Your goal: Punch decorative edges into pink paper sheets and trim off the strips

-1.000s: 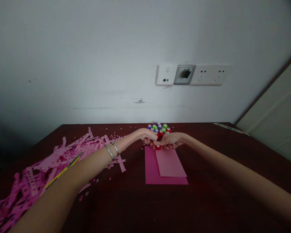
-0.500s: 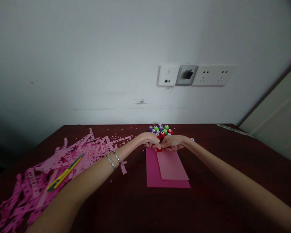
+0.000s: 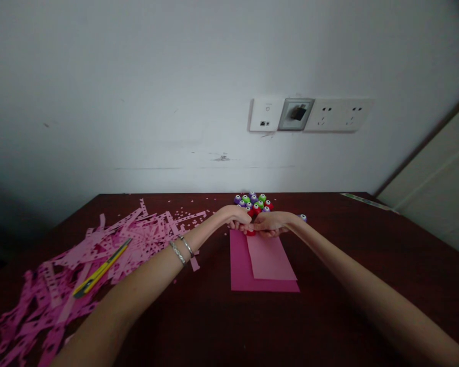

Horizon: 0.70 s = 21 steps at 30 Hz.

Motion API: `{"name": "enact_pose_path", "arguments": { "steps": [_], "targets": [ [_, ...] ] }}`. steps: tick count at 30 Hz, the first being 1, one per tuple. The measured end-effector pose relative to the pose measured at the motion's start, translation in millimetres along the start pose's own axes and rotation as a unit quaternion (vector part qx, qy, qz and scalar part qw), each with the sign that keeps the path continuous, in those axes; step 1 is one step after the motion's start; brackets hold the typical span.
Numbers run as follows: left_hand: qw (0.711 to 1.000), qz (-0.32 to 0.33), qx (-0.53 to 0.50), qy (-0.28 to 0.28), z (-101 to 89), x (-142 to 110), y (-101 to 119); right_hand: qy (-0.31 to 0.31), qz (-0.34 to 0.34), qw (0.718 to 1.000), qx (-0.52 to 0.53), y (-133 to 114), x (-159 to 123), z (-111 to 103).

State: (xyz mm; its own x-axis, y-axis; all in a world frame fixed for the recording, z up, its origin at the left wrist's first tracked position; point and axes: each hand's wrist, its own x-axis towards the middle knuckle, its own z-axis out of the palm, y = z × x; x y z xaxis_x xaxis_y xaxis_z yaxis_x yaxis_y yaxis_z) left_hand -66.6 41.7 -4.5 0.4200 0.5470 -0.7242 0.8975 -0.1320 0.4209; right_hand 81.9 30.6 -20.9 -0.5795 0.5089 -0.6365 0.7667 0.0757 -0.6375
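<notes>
A small red craft punch (image 3: 251, 233) sits at the far edge of the paper, mostly covered by my fingers. My left hand (image 3: 239, 217) is closed on its left side, and my right hand (image 3: 271, 223) is closed against it from the right, the thumbs meeting over it. Beneath lies a light pink sheet (image 3: 272, 261), set askew on a darker pink sheet (image 3: 238, 272). Whether paper is inside the punch is hidden. Just beyond my hands stands a cluster of red, green and purple craft punches (image 3: 253, 200).
Pink punched paper strips (image 3: 76, 260) heap on the left, with a yellow utility knife (image 3: 101, 270) on top. Tiny confetti (image 3: 191, 214) is scattered nearby. A purple punch (image 3: 303, 218) stands beyond my right wrist. A patterned strip (image 3: 367, 202) lies far right; wall sockets (image 3: 338, 115) are above.
The view has tilted slightly, so everything sits a little higher or lower in the picture. Both hands keep their hold on the red punch, with barely any shift of the fingers.
</notes>
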Motion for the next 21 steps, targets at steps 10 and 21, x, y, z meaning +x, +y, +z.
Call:
{"name": "enact_pose_path", "arguments": {
  "steps": [10, 21],
  "targets": [
    [0.998, -0.009, -0.053, -0.011, 3.1, -12.6, 0.8, -0.001, -0.02, 1.0, 0.017, -0.7, -3.9, 0.1],
    [0.992, 0.016, -0.081, 0.099, 13.1, -19.2, -3.0, -0.007, -0.033, 0.999, 0.032, -4.7, -10.7, -8.4]
  ]
}}
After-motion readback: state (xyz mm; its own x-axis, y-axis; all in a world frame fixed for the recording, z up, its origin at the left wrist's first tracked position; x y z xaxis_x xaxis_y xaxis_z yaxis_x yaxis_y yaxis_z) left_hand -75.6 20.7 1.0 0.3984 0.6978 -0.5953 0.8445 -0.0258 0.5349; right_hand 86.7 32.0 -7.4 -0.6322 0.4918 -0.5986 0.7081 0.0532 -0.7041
